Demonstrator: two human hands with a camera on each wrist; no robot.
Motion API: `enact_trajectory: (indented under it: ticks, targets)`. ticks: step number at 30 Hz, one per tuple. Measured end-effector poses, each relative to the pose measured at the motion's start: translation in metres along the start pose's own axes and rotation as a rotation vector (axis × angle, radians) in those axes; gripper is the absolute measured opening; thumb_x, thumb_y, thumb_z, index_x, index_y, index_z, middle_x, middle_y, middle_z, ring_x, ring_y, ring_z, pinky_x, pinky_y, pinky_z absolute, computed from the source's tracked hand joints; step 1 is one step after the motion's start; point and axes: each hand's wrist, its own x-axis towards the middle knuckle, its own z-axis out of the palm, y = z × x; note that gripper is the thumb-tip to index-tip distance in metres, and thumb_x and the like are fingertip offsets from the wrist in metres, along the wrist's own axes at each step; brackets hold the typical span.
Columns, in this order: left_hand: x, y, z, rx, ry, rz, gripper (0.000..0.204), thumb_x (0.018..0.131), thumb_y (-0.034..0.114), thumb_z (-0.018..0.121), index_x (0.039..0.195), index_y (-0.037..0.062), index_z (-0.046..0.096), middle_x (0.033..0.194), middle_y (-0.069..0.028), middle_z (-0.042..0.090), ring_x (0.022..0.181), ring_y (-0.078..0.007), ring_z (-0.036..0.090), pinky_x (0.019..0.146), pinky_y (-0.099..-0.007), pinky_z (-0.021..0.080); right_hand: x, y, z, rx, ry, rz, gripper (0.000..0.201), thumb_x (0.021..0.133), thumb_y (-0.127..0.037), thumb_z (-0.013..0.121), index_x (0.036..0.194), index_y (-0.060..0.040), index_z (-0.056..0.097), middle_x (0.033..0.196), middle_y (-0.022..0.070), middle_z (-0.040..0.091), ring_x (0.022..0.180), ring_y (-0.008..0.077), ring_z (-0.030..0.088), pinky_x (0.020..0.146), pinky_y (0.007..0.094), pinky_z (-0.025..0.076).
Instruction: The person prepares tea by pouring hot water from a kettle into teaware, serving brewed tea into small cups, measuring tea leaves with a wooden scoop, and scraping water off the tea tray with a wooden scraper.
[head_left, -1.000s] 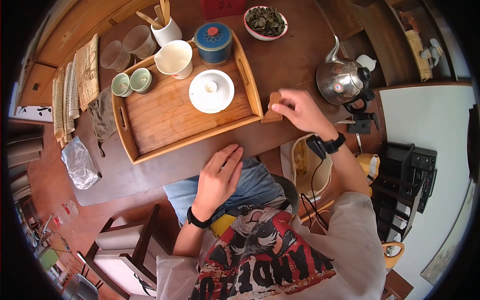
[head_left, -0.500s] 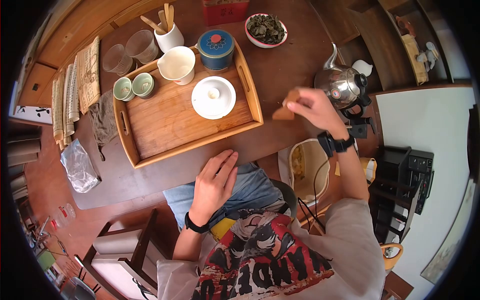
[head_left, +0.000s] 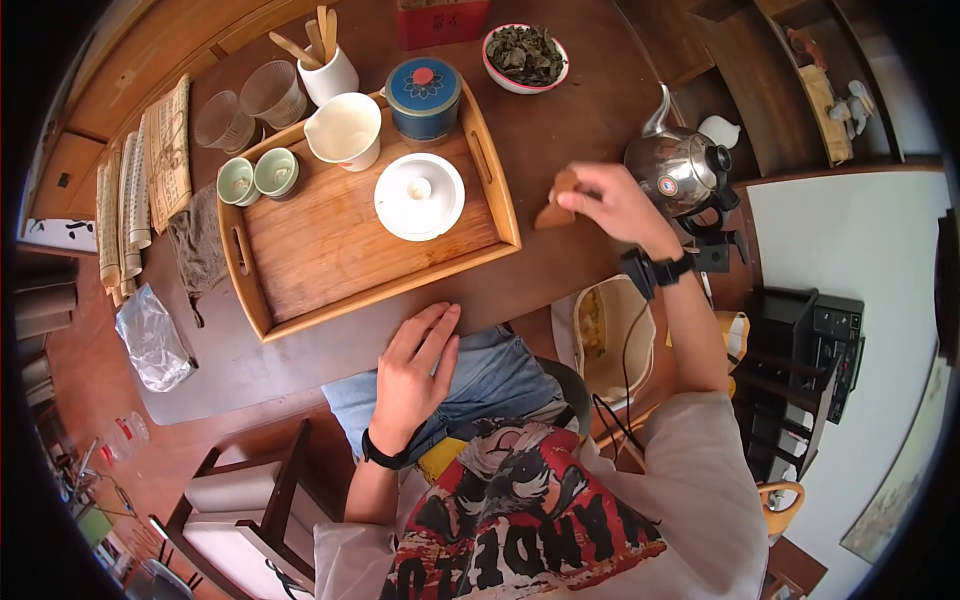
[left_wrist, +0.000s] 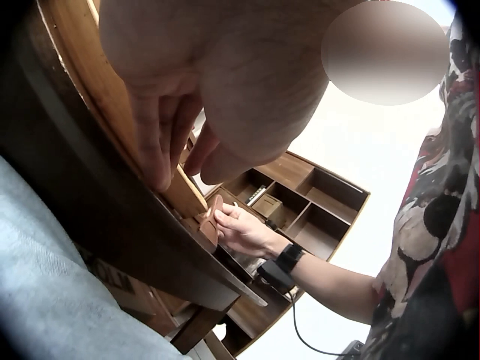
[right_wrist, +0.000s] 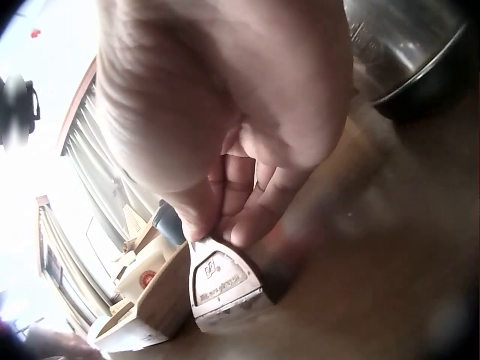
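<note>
— Where are the hands placed?

— They are held well apart. The right hand [head_left: 622, 208] is raised over the bench [head_left: 225, 360], between the tray [head_left: 330, 255] and the kettle [head_left: 665, 160]. The left hand [head_left: 408, 375] is rested at the near edge, with its fingers loosely extended and nothing gripped.

— And what is gripped by the right one?

— A small brown tool [head_left: 553, 213]. Its narrow end is pinched between thumb and fingers, and its wide, flared end is pointed downward, just beside the right end of the tray. Raised markings can be seen on its flat face [right_wrist: 223, 279].

— Is the bench touched by it?

— That cannot be told.

— What is carried on the tray?

— A white lidded bowl [head_left: 420, 197] is set toward the right, with a white pitcher [head_left: 344, 132] and a blue tin [head_left: 423, 105] behind it. Two green cups [head_left: 257, 178] are placed at the far left corner.

— And beyond the tray?

— A bowl of dark leaves [head_left: 517, 88] is set on the bench, to the right of the tin.
</note>
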Motion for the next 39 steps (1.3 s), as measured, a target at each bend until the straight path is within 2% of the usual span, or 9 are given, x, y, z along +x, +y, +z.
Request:
enact_trajectory:
  ticks: [4,6,8,10,15,21,27,32,39]
  targets:
    - [-0.001,0.004,-0.002,-0.042,-0.003,-0.054,0.042,0.092,-0.004,0.078,0.134,0.0018,0.076,0.131,-0.0182,0.075,0.115,-0.0382,0.075,0.098,-0.0436,0.061,0.023,-0.016,-0.007,-0.128,-0.008,-0.094,0.019,0.106,-0.016,0.077,0.102,0.0019,0.072,0.082,0.0007,0.066,0.076,0.0064,0.06,0.07,0.0275,0.051]
    - [-0.003,0.003,-0.003,-0.04,0.008,-0.079,0.042,0.093,-0.004,0.078,0.134,0.0021,0.076,0.13,-0.0186,0.075,0.116,-0.0386,0.074,0.098,-0.0438,0.061,0.02,-0.019,-0.004,0.038,0.005,-0.057,0.019,0.106,-0.015,0.078,0.101,0.002,0.073,0.08,-0.0026,0.065,0.074,0.0043,0.057,0.068,0.0264,0.05]
    - [-0.004,0.001,-0.003,-0.052,0.018,-0.091,0.042,0.093,-0.004,0.078,0.135,0.0021,0.076,0.13,-0.0187,0.075,0.115,-0.0388,0.074,0.098,-0.0437,0.061,0.011,-0.025,-0.009,-0.037,0.013,0.027,0.017,0.106,-0.014,0.078,0.1,0.0013,0.074,0.084,-0.0027,0.069,0.077,0.0022,0.061,0.069,0.0238,0.051]
    - [-0.005,-0.001,-0.003,-0.065,0.021,-0.101,0.042,0.093,-0.003,0.078,0.135,0.0022,0.076,0.129,-0.0188,0.075,0.115,-0.039,0.074,0.098,-0.0437,0.061,0.002,-0.03,-0.003,0.149,0.277,-0.023,0.015,0.103,-0.012,0.08,0.099,0.0017,0.076,0.084,-0.0015,0.074,0.077,0.0013,0.066,0.072,0.0217,0.054]
    - [-0.003,-0.006,-0.002,-0.048,0.014,-0.048,0.044,0.093,-0.002,0.079,0.136,0.0018,0.075,0.127,-0.0172,0.073,0.109,-0.0379,0.074,0.094,-0.0443,0.062,-0.004,-0.033,0.049,0.483,0.464,-0.009,0.007,0.106,-0.005,0.075,0.111,0.0009,0.074,0.098,-0.0015,0.077,0.086,0.0031,0.07,0.076,0.0214,0.058]
    - [-0.001,-0.001,-0.006,-0.072,-0.005,-0.112,0.043,0.093,-0.001,0.079,0.136,0.0041,0.076,0.129,-0.0169,0.074,0.113,-0.0381,0.074,0.096,-0.0434,0.061,0.009,-0.044,0.103,0.583,0.634,-0.023,0.005,0.103,-0.001,0.077,0.102,0.001,0.072,0.096,-0.0001,0.077,0.086,0.005,0.073,0.078,0.0223,0.06]
    - [-0.001,-0.003,-0.006,-0.051,-0.012,-0.069,0.046,0.092,-0.001,0.079,0.138,0.0018,0.073,0.129,-0.0172,0.072,0.111,-0.0383,0.074,0.095,-0.0445,0.061,-0.005,-0.035,0.085,0.282,0.664,0.068,0.006,0.101,0.0,0.078,0.102,0.0023,0.073,0.088,0.0001,0.077,0.08,0.0028,0.069,0.073,0.0207,0.056]
    - [-0.002,-0.004,-0.006,-0.055,-0.014,-0.065,0.047,0.092,-0.001,0.079,0.138,0.0018,0.073,0.13,-0.0173,0.072,0.111,-0.0385,0.073,0.095,-0.0448,0.061,-0.023,-0.009,0.061,0.28,0.699,0.082,0.007,0.101,-0.001,0.08,0.102,0.0013,0.074,0.087,-0.0007,0.077,0.077,0.0019,0.066,0.069,0.0209,0.053]
    - [-0.006,-0.002,-0.01,-0.042,0.006,-0.044,0.047,0.092,0.0,0.079,0.138,0.0019,0.073,0.129,-0.0169,0.072,0.11,-0.0373,0.074,0.094,-0.0449,0.061,-0.022,-0.026,0.045,0.251,0.71,0.129,0.009,0.103,-0.008,0.08,0.102,0.0009,0.076,0.085,-0.0015,0.075,0.074,0.0024,0.065,0.065,0.0214,0.052]
